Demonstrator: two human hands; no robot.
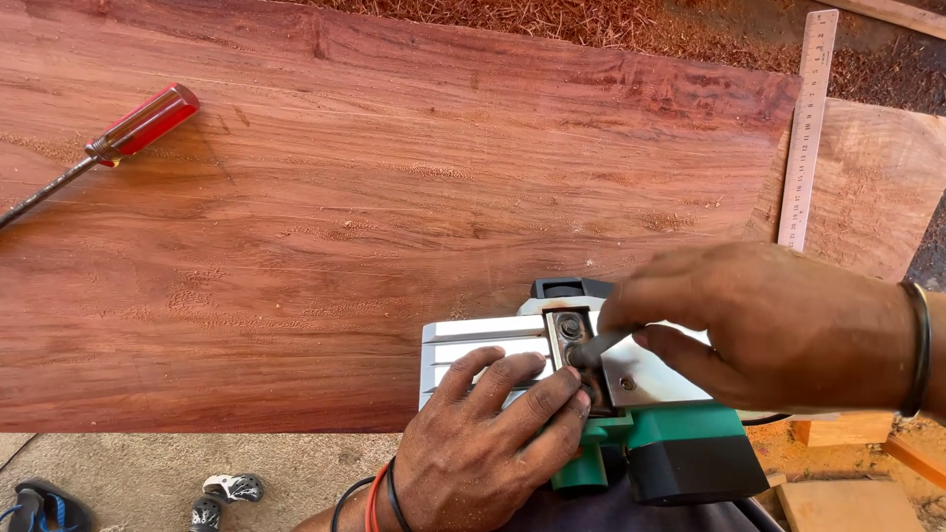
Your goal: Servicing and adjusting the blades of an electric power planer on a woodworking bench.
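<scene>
On the plank's near edge: electric planer lies upside down, metal sole facing up, green body hanging partly past the reddish wood plank
Left hand: pressed flat on the sole, fingers spread, steadying; clasps nothing
Right hand: pinched narrow on a small dark tool set at the cutter drum
Long axis: planer runs left to right across the view, along the plank's near edge
Pointing: grooved end of sole toward the left; the end under the right hand is hidden
Risk 1: tool slips off the drum fitting; left fingertips lie just beside the blade, so a cut is likely
Risk 2: body overhangs the edge; a hard push could tip it off
Risk 3: cord not traceable, cannot tell if unplugged
Nearby: red-handled screwdriver far left, steel ruler right, both well apart from the hands
</scene>
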